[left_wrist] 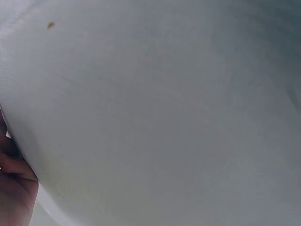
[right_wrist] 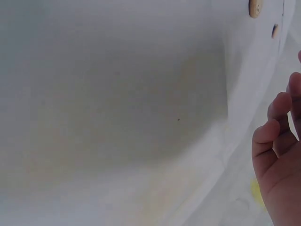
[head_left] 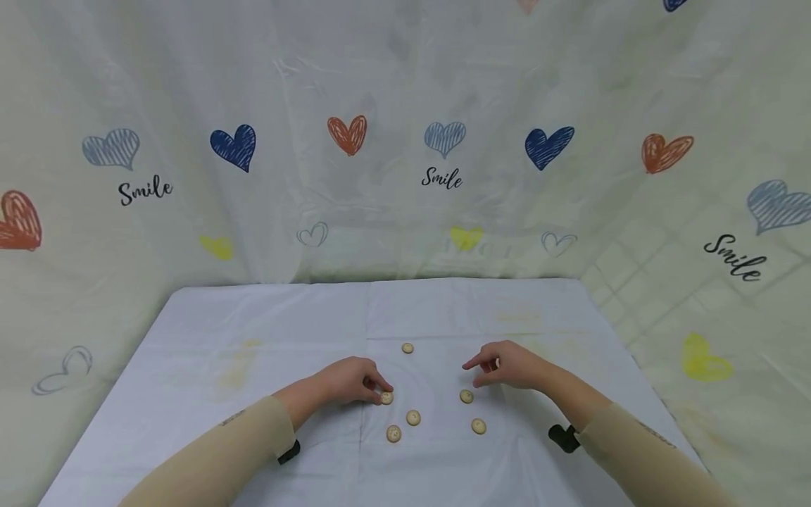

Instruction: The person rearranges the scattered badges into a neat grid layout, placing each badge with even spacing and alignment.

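Several round, light wooden buttons lie spread on the white-covered table. With thumb and forefinger, my left hand (head_left: 350, 380) pinches one wooden button (head_left: 386, 398) at its left edge. Just right of it are a second button (head_left: 413, 417) and a third button (head_left: 393, 434). My right hand (head_left: 514, 366) hovers with fingers loosely bent, holding nothing, above and right of another button (head_left: 466, 396). Nearer me lies a button (head_left: 478, 426); farther back, between the hands, is one more button (head_left: 407, 348). The left wrist view shows only part of the left hand (left_wrist: 16, 188), its fingertips cut off.
A white cloth (head_left: 291, 317) with faint yellow marks covers the table. Behind and beside the table hangs a pale curtain (head_left: 393, 204) printed with hearts and the word Smile. A dark wrist device (head_left: 563, 438) is at the right cuff.
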A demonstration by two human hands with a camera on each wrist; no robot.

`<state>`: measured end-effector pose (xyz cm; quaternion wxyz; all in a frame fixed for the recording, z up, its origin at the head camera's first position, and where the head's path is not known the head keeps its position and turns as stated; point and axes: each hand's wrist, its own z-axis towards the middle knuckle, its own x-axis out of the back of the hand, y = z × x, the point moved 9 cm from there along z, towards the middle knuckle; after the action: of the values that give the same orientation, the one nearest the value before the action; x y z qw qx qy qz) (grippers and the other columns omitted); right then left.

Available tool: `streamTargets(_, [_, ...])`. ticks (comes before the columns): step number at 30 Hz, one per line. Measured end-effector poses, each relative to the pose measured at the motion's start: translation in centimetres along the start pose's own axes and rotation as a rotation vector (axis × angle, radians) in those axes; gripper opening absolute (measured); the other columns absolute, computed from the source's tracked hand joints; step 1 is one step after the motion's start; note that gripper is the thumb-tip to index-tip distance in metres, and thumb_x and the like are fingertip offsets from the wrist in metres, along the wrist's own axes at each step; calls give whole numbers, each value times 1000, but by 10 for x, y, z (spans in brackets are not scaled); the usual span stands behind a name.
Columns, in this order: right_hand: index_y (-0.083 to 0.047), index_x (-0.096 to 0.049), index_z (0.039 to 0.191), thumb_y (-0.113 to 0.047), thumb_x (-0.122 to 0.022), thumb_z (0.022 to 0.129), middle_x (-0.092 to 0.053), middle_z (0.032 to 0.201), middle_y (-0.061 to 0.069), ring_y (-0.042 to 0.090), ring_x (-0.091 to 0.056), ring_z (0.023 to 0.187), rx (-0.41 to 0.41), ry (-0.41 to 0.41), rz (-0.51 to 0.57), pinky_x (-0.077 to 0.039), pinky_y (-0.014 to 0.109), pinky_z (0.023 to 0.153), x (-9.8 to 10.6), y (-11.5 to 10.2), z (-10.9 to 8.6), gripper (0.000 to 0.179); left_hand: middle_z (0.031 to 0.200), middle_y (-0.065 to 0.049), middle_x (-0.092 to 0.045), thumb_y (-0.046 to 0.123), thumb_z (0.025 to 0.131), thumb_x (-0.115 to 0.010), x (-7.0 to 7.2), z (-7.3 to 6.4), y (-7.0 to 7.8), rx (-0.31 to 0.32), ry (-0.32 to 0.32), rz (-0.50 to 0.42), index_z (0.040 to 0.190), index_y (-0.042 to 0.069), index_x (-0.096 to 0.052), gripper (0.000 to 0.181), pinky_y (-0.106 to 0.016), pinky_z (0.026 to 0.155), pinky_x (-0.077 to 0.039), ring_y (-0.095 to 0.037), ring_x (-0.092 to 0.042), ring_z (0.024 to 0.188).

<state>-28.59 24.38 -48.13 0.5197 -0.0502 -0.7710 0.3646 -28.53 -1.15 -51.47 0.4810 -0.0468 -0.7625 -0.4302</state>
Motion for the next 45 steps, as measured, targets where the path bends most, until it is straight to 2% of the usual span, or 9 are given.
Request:
streamTargets(6, [-18,-78,112,-27,-80,84,-58,75,-7,9,-52,69,18,10,12,-45,25,62,2,5,-15,30,79,13,-57,23,84,-80,0,1,-1,12,0,-11,107,26,-80,23,-25,69,-44,-4,-52,73])
streamTargets(15, [-19,-79,109,-28,-82,82,-60,77,-10,7,-54,71,87,-17,-6,-47,25,64,-11,3,-10,29,80,14,-57,23,84,-80,-1,0,0,11,0,-7,107,26,-80,23,-24,69,-44,-4,-52,73])
streamTargets(21, [-21,-79,109,-28,-82,82,-59,78,-14,3,-53,72,103,-66,-63,-46,24,69,-24,3,-4,28,79,15,-57,25,84,-80,-1,1,-3,9,1,2,107,26,-80,23,-23,69,-45,-3,-52,73])
streamTargets(28, [-23,-79,110,-25,-81,83,-56,78,-15,2,-51,73,113,-99,-121,-45,24,69,-29,0,-2,26,79,15,-57,25,84,-81,-2,3,-5,1,3,-11,107,26,-80,23,-24,68,-45,-3,-52,72])
streamTargets(36, [-25,-79,108,-27,-81,83,-55,77,-17,1,-49,72,112,-99,-191,-44,24,68,-31,-2,0,25,79,15,-57,26,83,-81,-4,4,-6,9,5,-9,105,28,-80,23,-24,69,-45,-2,-52,72])
streamTargets(45, [-28,-80,103,-27,-81,82,-53,76,-19,-1,-47,69,169,-69,-282,-42,23,66,-32,-6,0,21,79,15,-57,25,83,-82,-2,3,-6,7,10,-8,105,28,-80,22,-24,69,-45,-2,-52,72])
